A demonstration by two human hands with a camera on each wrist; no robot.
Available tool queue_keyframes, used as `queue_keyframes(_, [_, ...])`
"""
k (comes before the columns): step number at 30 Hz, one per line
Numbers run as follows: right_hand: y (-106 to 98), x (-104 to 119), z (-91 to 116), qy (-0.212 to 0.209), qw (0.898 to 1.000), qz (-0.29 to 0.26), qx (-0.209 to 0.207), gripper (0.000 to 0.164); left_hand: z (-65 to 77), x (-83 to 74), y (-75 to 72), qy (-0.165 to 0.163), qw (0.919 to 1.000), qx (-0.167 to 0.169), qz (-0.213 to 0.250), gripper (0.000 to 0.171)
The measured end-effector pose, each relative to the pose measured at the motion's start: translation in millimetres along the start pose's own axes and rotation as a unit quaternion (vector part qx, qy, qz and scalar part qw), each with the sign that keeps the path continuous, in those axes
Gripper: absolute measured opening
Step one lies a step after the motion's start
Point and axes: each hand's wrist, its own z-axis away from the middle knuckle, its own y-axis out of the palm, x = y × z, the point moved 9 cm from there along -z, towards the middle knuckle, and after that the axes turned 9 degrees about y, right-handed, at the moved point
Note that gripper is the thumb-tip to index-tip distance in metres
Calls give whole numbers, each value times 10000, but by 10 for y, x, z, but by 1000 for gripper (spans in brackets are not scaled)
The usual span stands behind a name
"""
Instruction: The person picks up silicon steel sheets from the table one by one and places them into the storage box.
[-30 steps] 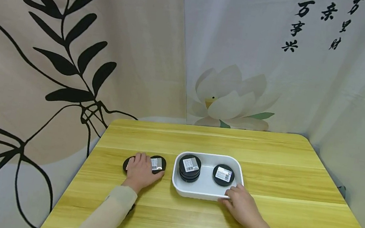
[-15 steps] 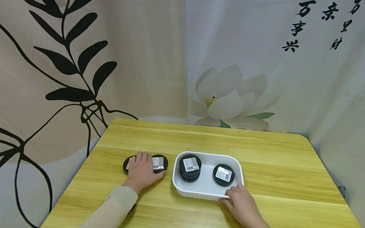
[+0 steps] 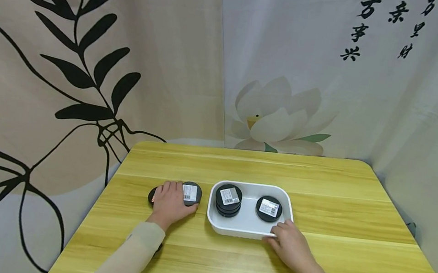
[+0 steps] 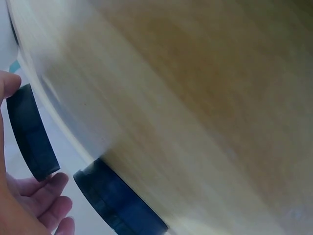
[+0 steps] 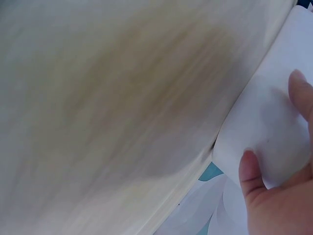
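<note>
In the left wrist view my left hand (image 4: 29,200) holds a flat, round black container (image 4: 32,132) between thumb and fingers, tilted and off the table. From the head view, the white label of this container (image 3: 190,193) shows at the right of my left hand (image 3: 170,203). A second round black container (image 4: 122,200) rests on the table by the fingers; the hand mostly covers it in the head view. My right hand (image 3: 291,247) grips the near right corner of a white tray (image 3: 246,228), with its thumb against the outer wall (image 5: 274,117).
Inside the tray, a stack of black containers (image 3: 228,201) stands at the left and a labelled black container (image 3: 269,208) at the right. The tray lies on a yellow wooden table (image 3: 338,207). Printed curtains (image 3: 171,56) hang behind the table.
The container in my left hand has risen slightly and tilted, so its label shows more. My right hand and the tray stay in place; the head view shifts slightly.
</note>
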Motion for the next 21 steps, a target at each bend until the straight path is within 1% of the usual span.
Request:
queue_keyframes(4, [-1,0,-3,-19,10000,13,-18,19,-4,-4,-5,38,10000,-21,67,93])
queue_keyframes(15, [14,-13,-8,86,9999,9,57,20,13,36,24,-62,9994,160,298,98])
queue_keyframes(21, [16,-13,-9,97,9999,16,75,21,19,78,22,-109,9991,118,394,99])
